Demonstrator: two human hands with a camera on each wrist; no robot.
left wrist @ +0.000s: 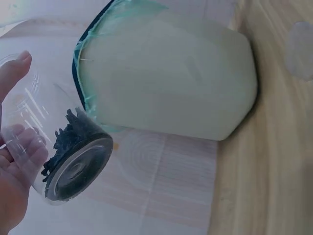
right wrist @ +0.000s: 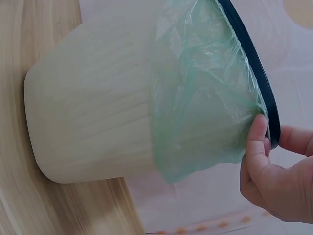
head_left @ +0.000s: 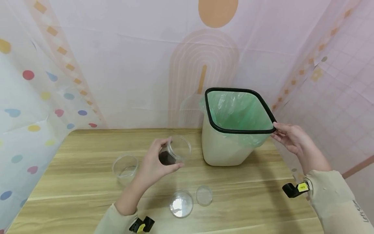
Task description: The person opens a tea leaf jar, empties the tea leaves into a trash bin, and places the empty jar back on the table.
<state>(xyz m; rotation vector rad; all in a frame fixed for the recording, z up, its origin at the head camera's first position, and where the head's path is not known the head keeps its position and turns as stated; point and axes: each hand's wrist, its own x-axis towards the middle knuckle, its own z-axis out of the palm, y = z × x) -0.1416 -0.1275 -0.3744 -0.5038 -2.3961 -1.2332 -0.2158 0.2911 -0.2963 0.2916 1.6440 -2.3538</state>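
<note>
My left hand (head_left: 152, 162) grips a clear plastic jar (left wrist: 34, 105), tilted with its mouth toward the bin. Dark, ragged-edged material (left wrist: 73, 134) lies at the bottom of the jar. At the right, my right hand (head_left: 292, 138) pinches the black rim (head_left: 242, 131) of a cream trash bin (head_left: 225, 149), thumb on one side and fingers on the other in the right wrist view. A green plastic bag (head_left: 239, 110) lines the bin, and its edge (right wrist: 200, 112) hangs down outside below the rim.
Left of my left hand, a second clear jar (head_left: 125, 167) stands on the wooden table (head_left: 81, 182). Two clear round lids (head_left: 181, 204) lie near the front middle. Patterned cloth (head_left: 131, 81) hangs behind the table and along both sides.
</note>
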